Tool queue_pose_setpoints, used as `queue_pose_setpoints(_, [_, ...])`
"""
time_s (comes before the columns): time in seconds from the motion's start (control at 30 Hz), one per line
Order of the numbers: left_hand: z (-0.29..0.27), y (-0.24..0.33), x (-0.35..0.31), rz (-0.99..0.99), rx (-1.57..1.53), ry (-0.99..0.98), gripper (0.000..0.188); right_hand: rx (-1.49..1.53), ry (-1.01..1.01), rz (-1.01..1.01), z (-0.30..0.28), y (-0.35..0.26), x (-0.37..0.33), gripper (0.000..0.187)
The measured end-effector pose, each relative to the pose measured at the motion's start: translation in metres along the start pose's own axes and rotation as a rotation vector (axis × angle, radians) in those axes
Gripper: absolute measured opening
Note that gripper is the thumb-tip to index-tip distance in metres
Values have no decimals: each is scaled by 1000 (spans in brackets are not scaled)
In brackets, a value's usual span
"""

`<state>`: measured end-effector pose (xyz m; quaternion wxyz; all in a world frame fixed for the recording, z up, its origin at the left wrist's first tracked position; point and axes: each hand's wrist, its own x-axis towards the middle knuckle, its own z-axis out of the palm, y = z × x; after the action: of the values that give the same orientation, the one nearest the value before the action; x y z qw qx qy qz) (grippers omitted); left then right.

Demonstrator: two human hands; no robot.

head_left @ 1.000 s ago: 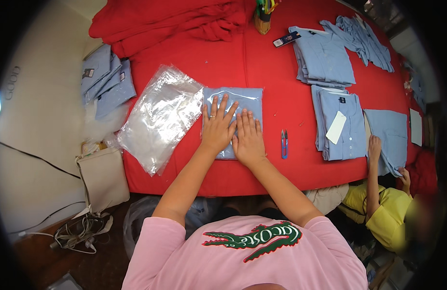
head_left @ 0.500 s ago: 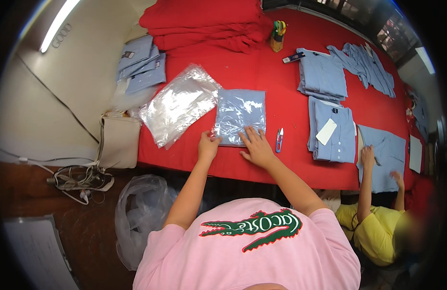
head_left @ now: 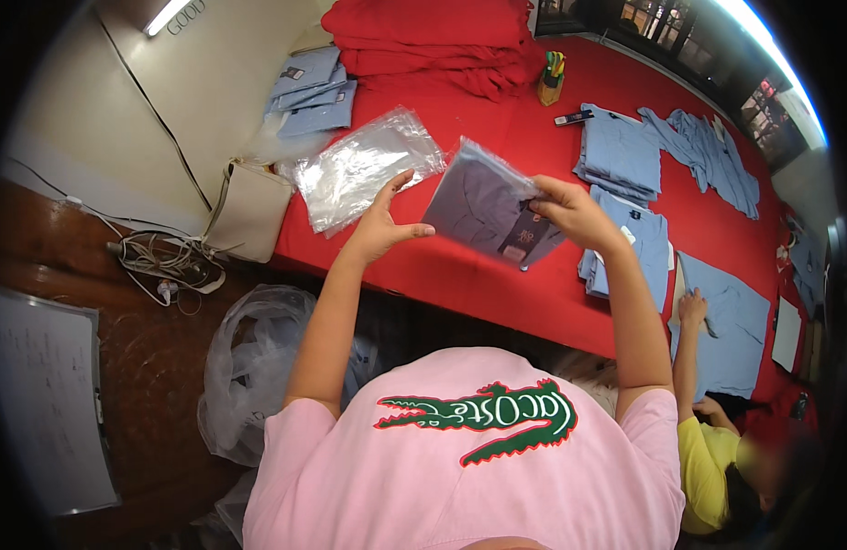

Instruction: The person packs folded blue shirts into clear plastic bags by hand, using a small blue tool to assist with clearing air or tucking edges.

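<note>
My right hand (head_left: 577,211) grips one edge of a folded blue shirt (head_left: 483,197) in a clear plastic bag, raised above the red table and tilted. A dark tag shows through the bag near that hand. My left hand (head_left: 387,220) is beside the bag's other side, thumb and fingers apart, holding nothing. A pile of clear plastic bags (head_left: 364,170) lies flat just beyond it. To the right rests a stack of folded blue shirts (head_left: 639,229) with white tags, partly covered by my right hand and forearm.
Folded blue shirts (head_left: 315,96) lie at the far left beside heaped red cloth (head_left: 433,41). A holder with tools (head_left: 552,78) stands at the back. On the right are more folded shirts (head_left: 621,151); a co-worker's hand (head_left: 691,307) touches blue cloth (head_left: 731,321). Below the table sits a clear plastic sack (head_left: 258,367).
The bagged shirt has been lifted off the table and turned, so its dark tag shows. My right hand now grips its edge; my left has come off it. The view has shifted.
</note>
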<state>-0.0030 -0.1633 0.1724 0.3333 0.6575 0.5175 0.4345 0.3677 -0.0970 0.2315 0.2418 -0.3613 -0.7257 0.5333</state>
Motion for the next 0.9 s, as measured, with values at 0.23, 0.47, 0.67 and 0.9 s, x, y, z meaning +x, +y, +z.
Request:
queue_pose_setpoints(0.23, [63,34,-63,-477,-817,-368,66,322,182,27,1,-13,-33,27])
queue_pose_setpoints(0.47, [81,35,-102,-501,-832,-123,49,1265,436,84,92,82,-87,61])
queue_pose_setpoints(0.67, [53,12,-85,-685,-903,-91,55,916,370,324,145,65,-76,47])
queue_pose_setpoints(0.9, [10,-28,-74,-653,-1069,-268,69,726,463,255,161,57,-5,33])
